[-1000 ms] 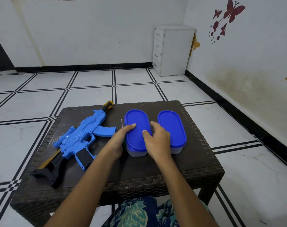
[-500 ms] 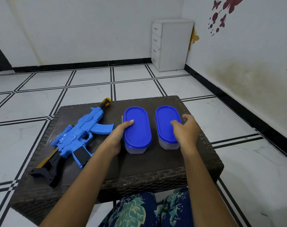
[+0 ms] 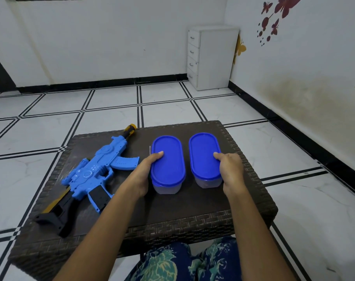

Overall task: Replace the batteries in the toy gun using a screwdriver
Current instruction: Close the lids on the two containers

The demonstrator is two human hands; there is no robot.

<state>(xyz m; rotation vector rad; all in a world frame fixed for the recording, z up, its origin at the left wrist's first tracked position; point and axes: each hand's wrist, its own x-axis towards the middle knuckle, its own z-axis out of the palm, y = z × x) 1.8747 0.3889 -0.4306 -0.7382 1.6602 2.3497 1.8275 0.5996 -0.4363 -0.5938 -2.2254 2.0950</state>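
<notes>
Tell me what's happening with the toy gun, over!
Left hand grips left container, right hand grips right container, both lids on. Toy gun lies untouched on table, left of them. Nothing blocking it.

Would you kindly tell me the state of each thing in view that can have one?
Toy gun: lying on its side on the table, untouched.
Left container: lid on, gripped by the left hand.
Right container: lid on, gripped by the right hand.
Drawer unit: all drawers shut.
</notes>
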